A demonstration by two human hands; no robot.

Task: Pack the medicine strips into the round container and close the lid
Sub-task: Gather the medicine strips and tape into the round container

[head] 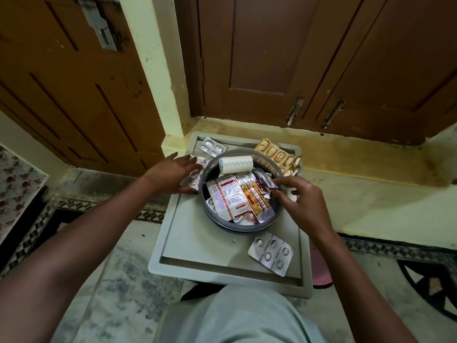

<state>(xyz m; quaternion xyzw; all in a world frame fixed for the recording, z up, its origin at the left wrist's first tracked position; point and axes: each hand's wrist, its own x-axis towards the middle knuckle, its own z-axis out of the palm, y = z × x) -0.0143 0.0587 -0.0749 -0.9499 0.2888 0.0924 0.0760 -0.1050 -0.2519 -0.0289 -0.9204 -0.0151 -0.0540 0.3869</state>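
Observation:
A round grey container point(243, 226) stands open on a grey table point(197, 238), filled with several medicine strips point(226, 196) and a white bandage roll point(236, 164) across its far rim. My right hand point(296, 199) is over the container's right rim, its fingertips pinching a small dark foil strip point(268, 181). My left hand point(173, 173) lies flat on silver strips point(195, 175) just left of the container. Loose strips lie around: a silver one point(270, 253) at the front right, another silver one point(211, 147) at the back left, gold ones point(279, 155) at the back right. No lid is visible.
The table has a raised rim. Brown wooden doors point(272, 58) and a pale yellow pillar point(158, 70) stand behind it. A pink object point(320, 268) lies on the floor at the table's right. My knee point(244, 318) is at the front edge.

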